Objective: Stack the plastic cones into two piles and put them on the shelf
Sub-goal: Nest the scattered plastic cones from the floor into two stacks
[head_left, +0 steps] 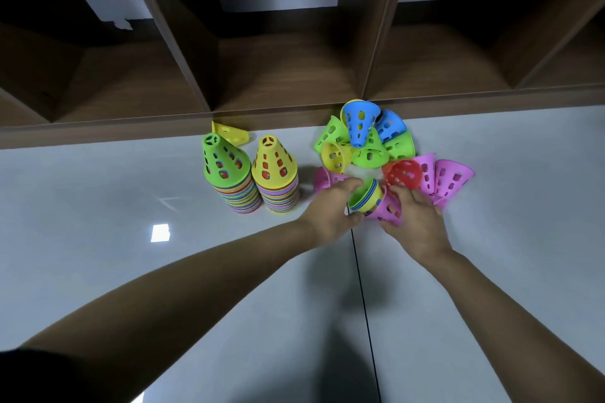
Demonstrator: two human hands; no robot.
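Observation:
Two tall piles of perforated plastic cones stand on the grey floor: one topped green (224,163), one topped yellow (274,160). To their right lies a loose heap of cones (363,137) in blue, green, yellow, pink and red. My left hand (330,211) grips a short nested stack with a green rim (365,195), tilted on its side. My right hand (415,219) grips a pink cone (388,208) that lies against that stack. A single yellow cone (230,132) lies on its side behind the piles.
A dark wooden shelf (284,75) with open compartments runs along the far side, its front edge just behind the cones. A black floor seam (363,304) runs toward me between my arms. A pink cone (322,178) lies partly hidden behind my left hand.

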